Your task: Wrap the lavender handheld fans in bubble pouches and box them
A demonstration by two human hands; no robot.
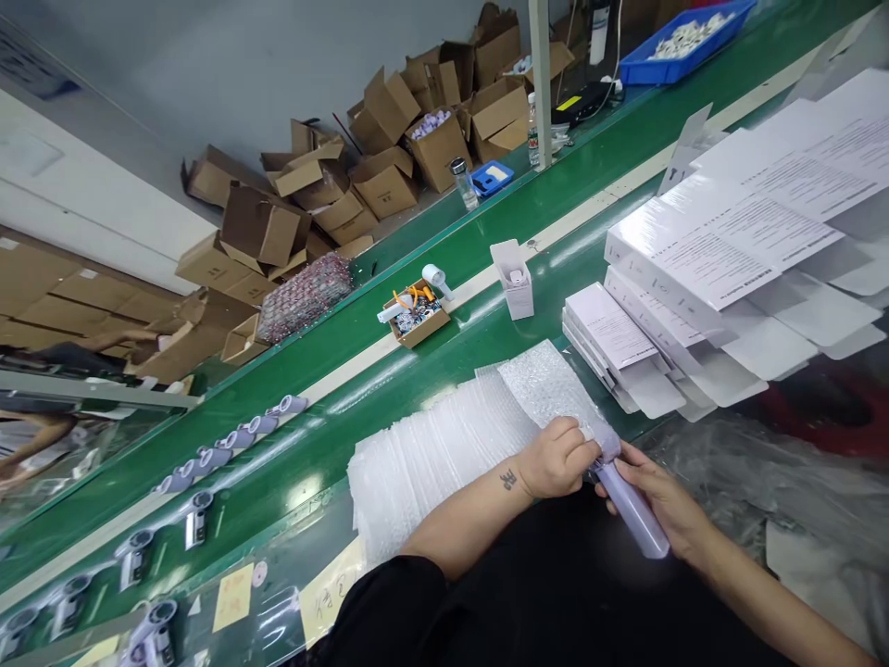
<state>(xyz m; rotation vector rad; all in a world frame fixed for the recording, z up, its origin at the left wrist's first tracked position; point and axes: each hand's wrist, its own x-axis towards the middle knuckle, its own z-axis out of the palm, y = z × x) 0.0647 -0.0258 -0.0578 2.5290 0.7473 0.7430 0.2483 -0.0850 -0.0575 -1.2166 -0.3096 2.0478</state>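
Observation:
A lavender hair dryer (633, 511) is held low in front of my body, its handle slanting down to the right. My right hand (657, 491) is wrapped around it near the top of the handle. My left hand (561, 456) is closed at the dryer's head, pinching the edge of a bubble wrap bag (548, 380); the fingertips are partly hidden. That bag lies at the right end of a fanned stack of bubble wrap bags (431, 445), under and beyond my left forearm.
White printed boxes (729, 232) are stacked at right. An open white box (514, 283) stands beyond the bags, beside a small carton of tools (422, 320). More hair dryers (198, 519) lie on the green belt (312, 463) at left. Another person's arm (34, 440) shows at far left.

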